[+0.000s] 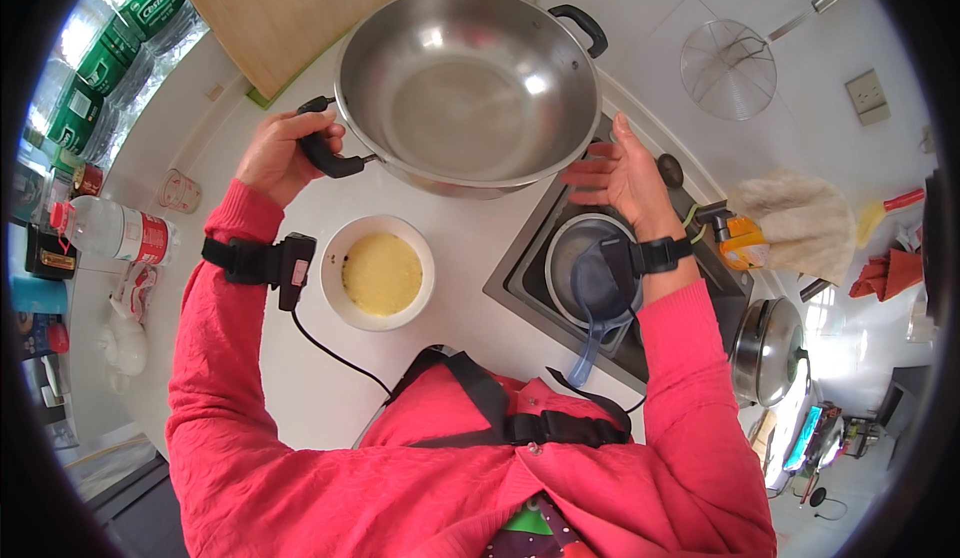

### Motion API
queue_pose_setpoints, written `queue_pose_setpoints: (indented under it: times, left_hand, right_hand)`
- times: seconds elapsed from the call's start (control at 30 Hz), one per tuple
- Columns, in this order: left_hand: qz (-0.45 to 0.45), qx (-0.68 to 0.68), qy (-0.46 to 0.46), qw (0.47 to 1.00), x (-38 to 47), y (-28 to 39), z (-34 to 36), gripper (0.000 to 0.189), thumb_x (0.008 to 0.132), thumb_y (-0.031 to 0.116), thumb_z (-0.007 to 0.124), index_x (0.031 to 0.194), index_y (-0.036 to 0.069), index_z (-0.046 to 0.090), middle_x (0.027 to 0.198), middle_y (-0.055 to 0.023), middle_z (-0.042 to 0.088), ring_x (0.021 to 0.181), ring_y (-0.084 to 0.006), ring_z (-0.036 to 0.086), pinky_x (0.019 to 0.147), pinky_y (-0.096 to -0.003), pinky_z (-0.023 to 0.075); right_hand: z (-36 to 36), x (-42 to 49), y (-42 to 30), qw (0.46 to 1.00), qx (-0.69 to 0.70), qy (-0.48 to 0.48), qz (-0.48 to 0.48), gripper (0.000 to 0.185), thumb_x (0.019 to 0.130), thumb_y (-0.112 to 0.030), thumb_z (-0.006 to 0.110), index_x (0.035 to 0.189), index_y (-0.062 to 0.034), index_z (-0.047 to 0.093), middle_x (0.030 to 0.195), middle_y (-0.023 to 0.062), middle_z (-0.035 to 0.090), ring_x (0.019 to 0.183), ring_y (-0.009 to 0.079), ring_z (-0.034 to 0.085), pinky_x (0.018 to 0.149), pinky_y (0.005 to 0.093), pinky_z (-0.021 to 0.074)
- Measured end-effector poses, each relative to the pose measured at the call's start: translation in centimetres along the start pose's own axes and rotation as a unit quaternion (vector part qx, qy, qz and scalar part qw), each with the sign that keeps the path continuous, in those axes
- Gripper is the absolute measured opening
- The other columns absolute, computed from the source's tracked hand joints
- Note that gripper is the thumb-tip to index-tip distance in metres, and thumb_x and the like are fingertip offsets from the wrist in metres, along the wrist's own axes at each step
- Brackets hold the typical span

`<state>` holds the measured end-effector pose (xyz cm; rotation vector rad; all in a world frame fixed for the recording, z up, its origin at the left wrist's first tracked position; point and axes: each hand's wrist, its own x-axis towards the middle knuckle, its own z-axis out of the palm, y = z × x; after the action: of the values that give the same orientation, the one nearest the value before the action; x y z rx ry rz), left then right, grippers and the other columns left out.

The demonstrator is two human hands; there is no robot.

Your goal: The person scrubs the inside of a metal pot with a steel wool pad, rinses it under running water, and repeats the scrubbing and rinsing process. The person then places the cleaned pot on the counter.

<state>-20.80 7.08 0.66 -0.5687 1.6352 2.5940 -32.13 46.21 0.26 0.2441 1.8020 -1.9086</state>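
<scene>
A wide stainless steel wok [465, 92] with two black loop handles is in front of me, its inside bare. My left hand [289, 149] is wrapped around the near-left handle [322, 153]. At the wok's right side my right hand [622, 175] has its fingers extended and apart, close to the rim; whether the fingertips touch it I cannot tell. The far-right handle [585, 29] is free. Below the wok stands a white bowl [330, 295] containing a yellow grainy mixture [382, 273].
Under my right forearm, a metal pot [559, 258] holding a blue ladle [592, 333] sits on the dark stove [517, 288]. A lidded steel pot [769, 351] is farther right. A wooden board [292, 10] leans at the back left; a wire skimmer [731, 70] hangs on the wall. Bottles [112, 231] line the left.
</scene>
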Motion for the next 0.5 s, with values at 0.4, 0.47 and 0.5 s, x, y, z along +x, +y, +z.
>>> queue_pose_setpoints:
  times: [0.4, 0.47, 0.5]
  left_hand:
    - [-0.068, -0.101, -0.011, 0.993, 0.2, 0.5, 1.7, 0.008, 0.094, 0.007, 0.049, 0.090, 0.001, 0.045, 0.072, -0.0047, 0.047, 0.057, -0.0137, 0.046, 0.069, -0.0337, 0.0505]
    - [-0.067, -0.106, -0.021, 0.992, -0.3, 0.6, 2.2, 0.010, 0.094, 0.008, 0.051, 0.089, 0.003, 0.044, 0.071, -0.0047, 0.047, 0.056, -0.0135, 0.045, 0.067, -0.0343, 0.0498]
    - [-0.070, -0.105, -0.013, 0.992, -0.6, 0.6, 2.5, 0.011, 0.094, 0.009, 0.052, 0.088, 0.003, 0.044, 0.071, -0.0047, 0.047, 0.055, -0.0134, 0.045, 0.066, -0.0345, 0.0495]
  right_hand:
    - [6.5, -2.0, 0.6, 0.998, -0.029, 0.014, 0.059, 0.051, 0.082, -0.031, 0.062, 0.104, 0.0135, 0.051, 0.090, 0.0211, 0.053, 0.071, 0.0370, 0.064, 0.059, 0.0480, 0.0571]
    - [6.1, -2.0, 0.6, 0.998, -0.004, -0.006, 0.056, 0.043, 0.079, -0.019, 0.059, 0.107, 0.0119, 0.051, 0.098, 0.0245, 0.055, 0.079, 0.0408, 0.064, 0.069, 0.0527, 0.0559]
    - [5.9, -2.1, 0.7, 0.999, 0.005, -0.014, 0.052, 0.040, 0.077, -0.013, 0.057, 0.108, 0.0111, 0.051, 0.102, 0.0262, 0.056, 0.083, 0.0426, 0.064, 0.073, 0.0550, 0.0553]
